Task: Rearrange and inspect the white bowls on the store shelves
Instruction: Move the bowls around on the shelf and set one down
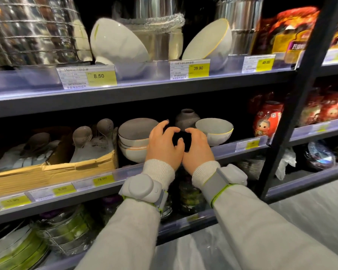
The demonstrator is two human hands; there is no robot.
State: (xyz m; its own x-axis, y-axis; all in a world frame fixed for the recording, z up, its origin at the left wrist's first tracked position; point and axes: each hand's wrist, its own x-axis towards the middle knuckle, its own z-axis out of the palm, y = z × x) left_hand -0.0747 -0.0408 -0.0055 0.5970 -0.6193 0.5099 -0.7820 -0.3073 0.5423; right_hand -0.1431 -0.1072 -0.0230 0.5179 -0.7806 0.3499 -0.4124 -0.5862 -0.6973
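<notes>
On the middle shelf (pixel 242 148) a stack of white bowls (pixel 133 141) with orange rims stands left of my hands, and a single white bowl (pixel 215 131) stands to their right. My left hand (pixel 164 145) and my right hand (pixel 197 147) hover side by side in the dark gap between them, fingers bent and spread, holding nothing I can see. The left fingertips are close to the stack's rim. On the upper shelf, one white bowl (pixel 115 43) lies tipped on its side and another (pixel 209 39) leans with its yellow rim facing out.
A small grey jar (pixel 185 117) stands behind my hands. A torn cardboard box (pixel 66 168) of ceramic spoons sits left of the stack. Steel pots (pixel 156 26) fill the upper shelf's back. Red packaged goods (pixel 267 117) and a black upright post (pixel 300 94) are at right.
</notes>
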